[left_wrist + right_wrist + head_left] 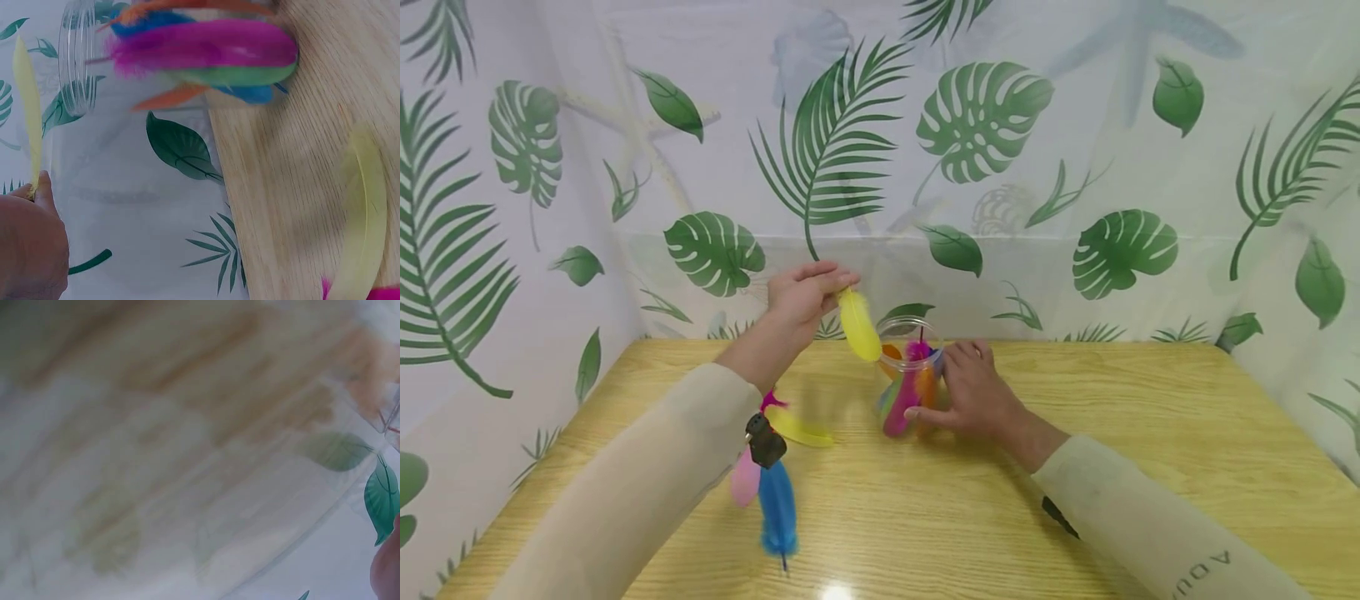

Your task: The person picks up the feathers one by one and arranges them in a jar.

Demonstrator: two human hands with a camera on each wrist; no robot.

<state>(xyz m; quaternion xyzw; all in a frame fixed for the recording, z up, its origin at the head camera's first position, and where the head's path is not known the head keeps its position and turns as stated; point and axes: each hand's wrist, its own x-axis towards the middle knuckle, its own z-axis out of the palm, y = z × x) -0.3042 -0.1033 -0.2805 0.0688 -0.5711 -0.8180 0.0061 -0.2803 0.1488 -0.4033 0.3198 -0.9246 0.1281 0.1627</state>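
My left hand [805, 302] pinches a yellow feather [861, 327] by its end between thumb and fingers. The feather hangs with its lower tip close to the rim of a clear jar [78, 94]. Upright on the table near its far edge, the jar holds several feathers, among them a magenta feather [212, 47], orange ones, a blue one and a green one. My right hand [979, 390] grips the jar's right side, thumb across the front. Most of the right wrist view is blurred, with part of a finger [387, 565] at its right edge.
Left of the jar, loose feathers lie on the wooden table [910, 517]: a second yellow feather [801, 427], a blue feather [778, 508], a pale pink feather [746, 479] and a bit of magenta feather [771, 401], partly behind the left sleeve. A leaf-printed curtain [880, 183] hangs behind.
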